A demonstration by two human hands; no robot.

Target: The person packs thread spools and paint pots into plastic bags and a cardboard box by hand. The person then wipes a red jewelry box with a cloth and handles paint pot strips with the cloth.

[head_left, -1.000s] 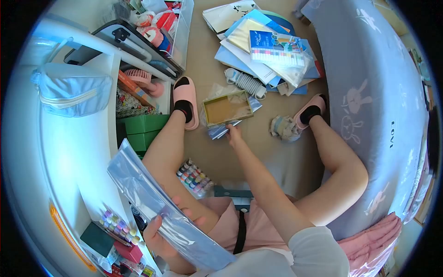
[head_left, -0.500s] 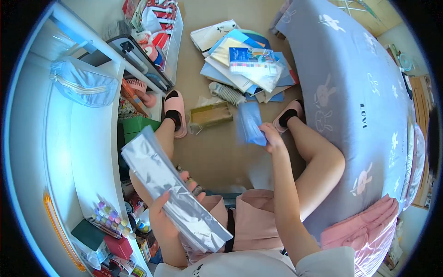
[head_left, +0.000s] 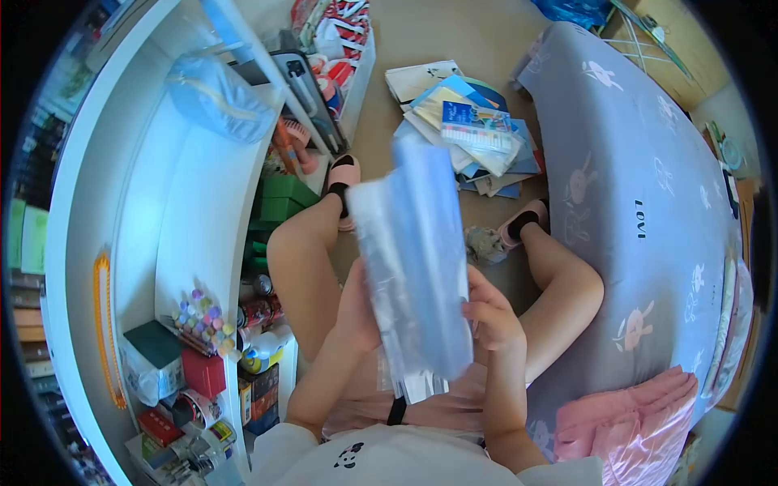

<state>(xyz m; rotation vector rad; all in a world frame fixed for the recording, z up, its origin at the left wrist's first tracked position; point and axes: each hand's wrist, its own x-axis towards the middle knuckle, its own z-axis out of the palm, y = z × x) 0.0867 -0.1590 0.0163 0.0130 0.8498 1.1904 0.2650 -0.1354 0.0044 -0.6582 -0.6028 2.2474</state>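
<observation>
Plastic sleeves point(head_left: 425, 251), blue-tinted on the right and clear and silvery on the left, are held upright in front of the body, over the lap and between the knees. Their upper part is blurred. The left side is gripped by the left hand point(head_left: 356, 304), closed on the edge, its fingertips hidden behind the sheets. The right edge is pinched by the right hand point(head_left: 491, 312), thumb at the front and fingers bent, with only the sheets' thickness between.

Part of the floor point(head_left: 421, 32) and the near edge of a paper pile point(head_left: 438, 130) are blocked from view by the sleeves. On the pile, a marker pack point(head_left: 478, 134) with a blue label is laid; its print is too small to be read. Near the right foot, a crumpled bundle point(head_left: 486, 245) is seen. 2 feet are shod in pink slippers point(head_left: 346, 172).

On the left, a white shelf point(head_left: 198, 211) is occupied by a blue zipped pouch point(head_left: 219, 97), coloured round-topped items point(head_left: 203, 320), a dark green box point(head_left: 154, 344) and a red box point(head_left: 203, 373). Just beside the left knee, a green box point(head_left: 284, 198) is placed. On the right, the bed point(head_left: 608, 162) is covered in rabbit-print fabric, on which "LOVI" can be read; pink cloth point(head_left: 628, 413) is heaped at its near end. A panda is printed on the white shirt point(head_left: 381, 454).
</observation>
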